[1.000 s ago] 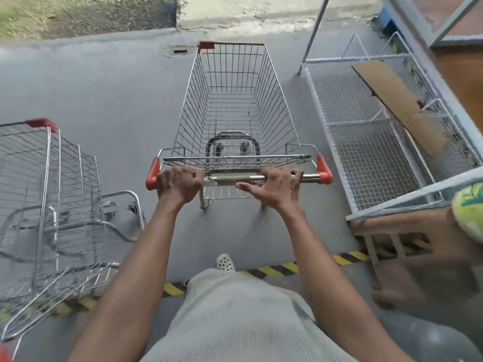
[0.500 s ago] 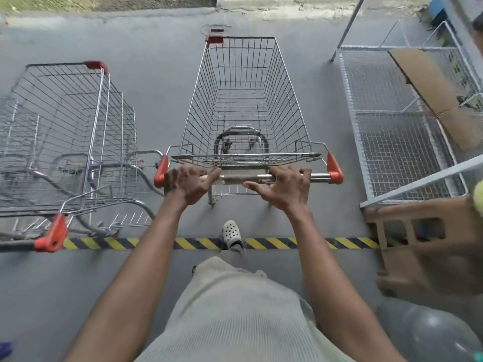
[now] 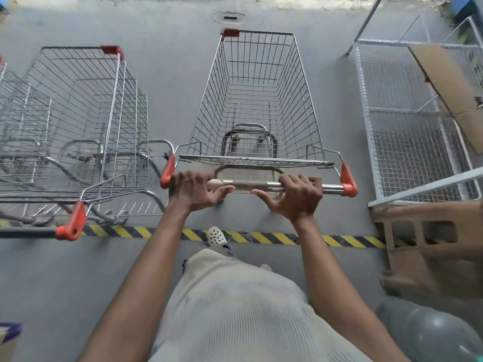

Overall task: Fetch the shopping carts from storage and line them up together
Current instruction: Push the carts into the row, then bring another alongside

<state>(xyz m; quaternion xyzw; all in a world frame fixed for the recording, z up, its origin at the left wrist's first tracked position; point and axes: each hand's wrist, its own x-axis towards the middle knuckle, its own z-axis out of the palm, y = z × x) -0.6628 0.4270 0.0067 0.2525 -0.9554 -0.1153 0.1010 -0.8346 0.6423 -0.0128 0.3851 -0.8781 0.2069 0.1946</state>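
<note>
Gripping its handle (image 3: 261, 185), left hand (image 3: 190, 190) and right hand (image 3: 296, 197) have brought the cart (image 3: 230, 33) (now) beside the parked cart (image 3: 112, 50).

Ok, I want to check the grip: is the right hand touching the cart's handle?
Touching. The head view shows the right hand with its fingers curled over the handle and its thumb stretched out below the bar.
</note>
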